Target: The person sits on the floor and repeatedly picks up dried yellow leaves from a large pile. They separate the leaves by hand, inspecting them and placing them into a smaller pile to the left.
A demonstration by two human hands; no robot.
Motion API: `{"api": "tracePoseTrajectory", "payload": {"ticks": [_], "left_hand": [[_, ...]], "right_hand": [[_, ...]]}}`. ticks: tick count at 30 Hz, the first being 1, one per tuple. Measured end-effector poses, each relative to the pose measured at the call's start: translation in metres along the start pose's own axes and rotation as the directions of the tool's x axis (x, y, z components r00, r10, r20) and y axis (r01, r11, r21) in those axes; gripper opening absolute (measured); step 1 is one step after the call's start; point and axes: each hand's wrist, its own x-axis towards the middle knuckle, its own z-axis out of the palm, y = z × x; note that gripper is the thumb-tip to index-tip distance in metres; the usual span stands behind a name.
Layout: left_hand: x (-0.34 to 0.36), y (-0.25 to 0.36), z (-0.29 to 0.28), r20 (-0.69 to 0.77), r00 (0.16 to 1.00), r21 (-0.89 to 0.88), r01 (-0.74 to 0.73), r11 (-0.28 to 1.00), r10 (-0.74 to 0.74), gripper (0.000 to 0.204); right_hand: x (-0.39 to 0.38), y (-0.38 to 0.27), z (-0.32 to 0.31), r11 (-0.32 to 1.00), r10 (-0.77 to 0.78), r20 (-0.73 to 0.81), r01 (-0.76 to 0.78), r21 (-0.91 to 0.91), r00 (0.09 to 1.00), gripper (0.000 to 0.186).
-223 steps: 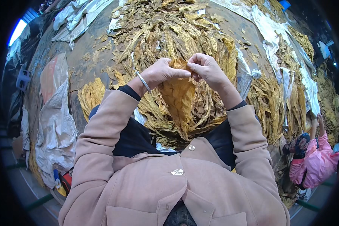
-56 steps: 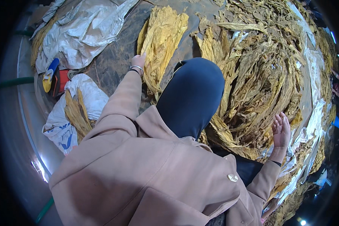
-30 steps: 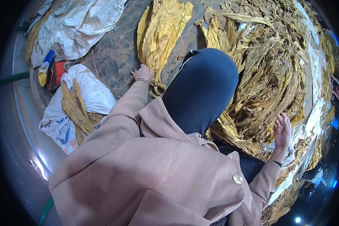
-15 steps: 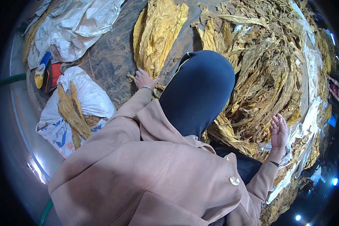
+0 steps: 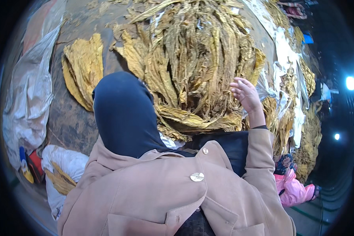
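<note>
A large heap of dried, yellow-brown tobacco leaves (image 5: 200, 59) spreads ahead of me, stems drawn inward. My right hand (image 5: 246, 94) is raised at the heap's right edge, palm turned inward. Its fingers are a little bent and apart, with nothing in them. I cannot see my left hand; the dark blue rounded cloth (image 5: 124, 114) and my beige sleeve cover that side. Left of the cloth, a flat bundle of broad yellow tobacco leaves (image 5: 84, 69) lies on the dusty ground sheet.
White plastic sheeting (image 5: 285, 59) runs along the heap's right side. At left lie a white sheet (image 5: 29, 90), a white sack (image 5: 67, 161) with loose leaves (image 5: 59, 179), and a red, blue and yellow object (image 5: 31, 165). A person in pink clothing (image 5: 295, 188) is at lower right.
My view has swung to the right, so the heap is now nearer the middle. My left hand, earlier touching the base of the yellow leaf bundle, has gone out of sight. My right hand stays raised and empty.
</note>
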Motion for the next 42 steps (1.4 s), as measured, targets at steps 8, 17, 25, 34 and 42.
{"api": "tracePoseTrajectory", "payload": {"ticks": [8, 17, 25, 34, 42], "left_hand": [[0.007, 0.023, -0.009, 0.02, 1.0, 0.014, -0.007, 1.0, 0.006, 0.072], [0.04, -0.031, -0.081, 0.007, 0.999, -0.032, 0.044, 0.999, -0.044, 0.073], [0.064, -0.011, -0.169, -0.203, 0.97, -0.175, -0.17, 0.97, 0.134, 0.074], [0.063, 0.241, -0.307, -0.523, 0.574, -0.534, -0.797, 0.282, 0.63, 0.057], [-0.089, 0.391, -0.341, 0.175, 0.67, -0.951, 0.304, -0.052, 0.722, 0.031]], "right_hand": [[-0.001, 0.043, 0.027, 0.895, -0.003, -0.095, -0.04, -0.445, 0.995, 0.031], [0.02, 0.016, 0.003, 0.325, -0.293, -0.239, -0.139, -0.935, 0.926, 0.073], [0.023, 0.058, 0.01, 0.393, -0.318, -0.424, -0.289, -0.873, 0.848, 0.073], [0.025, 0.073, 0.005, 0.54, -0.326, -0.448, -0.225, -0.811, 0.833, 0.085], [0.034, 0.071, -0.013, 0.649, -0.285, -0.39, -0.124, -0.751, 0.876, 0.068]]}}
